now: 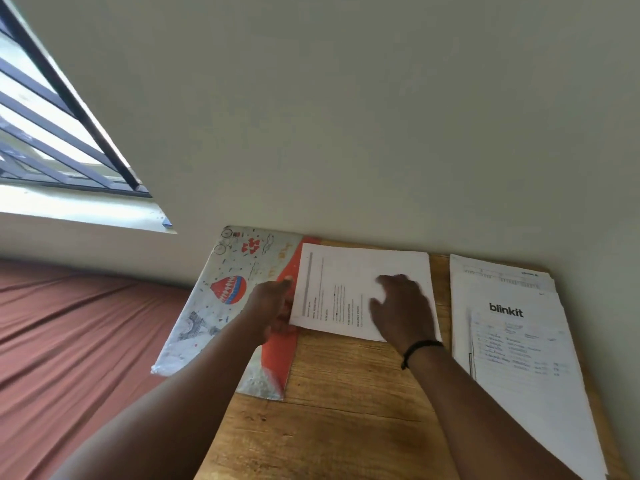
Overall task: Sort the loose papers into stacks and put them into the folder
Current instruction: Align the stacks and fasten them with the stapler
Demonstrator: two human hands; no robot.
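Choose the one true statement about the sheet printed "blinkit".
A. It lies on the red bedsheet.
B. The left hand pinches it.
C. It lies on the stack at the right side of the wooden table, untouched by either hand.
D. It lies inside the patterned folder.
C: the blinkit sheet tops the right-hand stack on the wooden table, while both hands work on another stack.

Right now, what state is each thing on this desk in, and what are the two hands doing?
Patterned folder with orange inside: open, lying flat at the desk's left edge.
White printed paper stack: flat, left edge over the folder.
Second white paper pile with the blinkit sheet: flat on the right, untouched.
Left hand: at the stack's left edge; grip blurred.
Right hand: fingers spread, resting on the stack.
Wooden desk: bears everything.
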